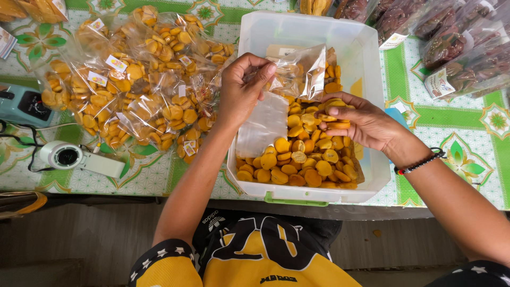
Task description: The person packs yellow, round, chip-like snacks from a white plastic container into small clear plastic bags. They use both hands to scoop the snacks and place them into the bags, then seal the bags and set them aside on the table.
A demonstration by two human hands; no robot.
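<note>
Left hand (pixel 241 87) pinches the clear bag (pixel 297 72) open; right hand (pixel 356 119), gripping cookies (pixel 332 125), should drop them squarely into its mouth.

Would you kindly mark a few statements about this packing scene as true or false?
1. The left hand holds a clear bag over the tub. True.
2. The right hand grips a pair of scissors. False: it holds orange biscuits.
3. Filled bags lie to the right of the tub. False: the filled bags of orange biscuits are piled on its left.
4. The tub holds loose biscuits. True.
5. The right wrist is bare. False: it wears a beaded bracelet.
</note>
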